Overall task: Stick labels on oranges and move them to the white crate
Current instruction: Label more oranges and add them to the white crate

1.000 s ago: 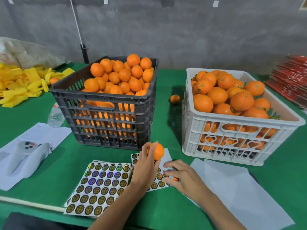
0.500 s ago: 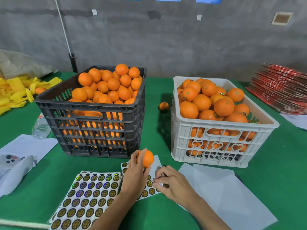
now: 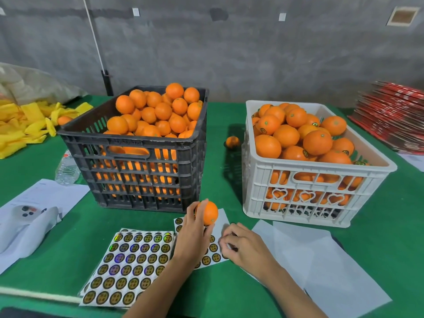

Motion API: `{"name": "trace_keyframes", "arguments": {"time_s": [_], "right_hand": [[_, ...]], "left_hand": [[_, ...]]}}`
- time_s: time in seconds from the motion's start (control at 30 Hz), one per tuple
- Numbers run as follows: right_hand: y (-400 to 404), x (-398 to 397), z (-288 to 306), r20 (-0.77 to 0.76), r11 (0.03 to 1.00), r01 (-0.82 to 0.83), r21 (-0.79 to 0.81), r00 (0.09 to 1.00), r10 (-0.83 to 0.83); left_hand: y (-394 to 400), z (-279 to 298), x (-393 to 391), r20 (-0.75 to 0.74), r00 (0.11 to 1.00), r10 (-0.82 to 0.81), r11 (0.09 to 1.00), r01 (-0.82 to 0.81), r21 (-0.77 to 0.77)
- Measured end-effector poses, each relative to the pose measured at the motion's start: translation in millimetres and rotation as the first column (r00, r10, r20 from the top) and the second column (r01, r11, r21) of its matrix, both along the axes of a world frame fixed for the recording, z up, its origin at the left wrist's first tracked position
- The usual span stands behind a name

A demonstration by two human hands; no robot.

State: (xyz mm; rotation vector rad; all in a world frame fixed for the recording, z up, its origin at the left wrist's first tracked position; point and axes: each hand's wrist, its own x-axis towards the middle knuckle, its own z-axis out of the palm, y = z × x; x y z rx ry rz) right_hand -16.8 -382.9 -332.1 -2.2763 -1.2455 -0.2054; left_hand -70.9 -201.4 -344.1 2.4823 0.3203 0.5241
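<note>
Fingers of the left hand (image 3: 193, 237) curl round one orange (image 3: 208, 213), holding it just above a partly used label sheet (image 3: 212, 247) that lies on the green table (image 3: 229, 292). Just right of it, the right hand (image 3: 245, 246) rests on that same sheet with fingertips bunched together near the sheet's right edge; whether they pinch a label cannot be told, as the tips hide whatever lies under them. Left of the small sheet lies a fuller sheet of round gold and holographic labels (image 3: 130, 265), near the table's front edge. Right of the hands lie blank white backing sheets (image 3: 321, 265), overlapping each other.

Farther back on the left stands a black crate (image 3: 146, 171) heaped with oranges, none showing a label. On the right, apart from it, stands the white crate (image 3: 309, 191), also heaped, with round labels visible on several of its fruit. A single loose orange (image 3: 232, 142) sits on the table between the two crates, toward the far side.

At the far left lies a pile of yellow foam sleeves (image 3: 23, 125), a clear plastic bottle (image 3: 67, 168) lies beside the black crate, and white papers (image 3: 46, 196) lie nearer. Red flat cartons (image 3: 394, 115) are stacked at the far right.
</note>
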Motion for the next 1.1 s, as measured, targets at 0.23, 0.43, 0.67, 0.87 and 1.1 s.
{"name": "trace_keyframes", "arguments": {"time_s": [0.23, 0.43, 0.67, 0.87, 1.1], "right_hand": [[16.2, 10.7, 47.4, 0.113, 0.920, 0.343, 0.188, 0.923, -0.367], [54.1, 26.8, 122.4, 0.346, 0.905, 0.394, 0.159, 0.837, -0.424], [53.4, 50.1, 194.3, 0.234, 0.917, 0.270, 0.294, 0.910, -0.343], [42.2, 121.7, 256.4, 0.152, 0.849, 0.433, 0.304, 0.858, -0.492], [41.6, 239.1, 274.4, 0.404, 0.825, 0.554, -0.113, 0.784, -0.471]], "left_hand": [[-9.9, 13.7, 1.9, 0.044, 0.998, 0.034, 0.983, -0.026, -0.180], [-17.6, 78.5, 26.1, 0.252, 0.966, 0.053, 0.962, 0.018, -0.273], [-22.9, 166.6, 70.4, 0.425, 0.904, 0.045, 0.977, 0.049, -0.206], [-28.3, 222.9, 134.5, 0.448, 0.871, -0.202, 0.939, 0.302, -0.164], [6.1, 274.3, 201.3, 0.131, 0.983, -0.132, 0.989, 0.122, 0.082]]}}
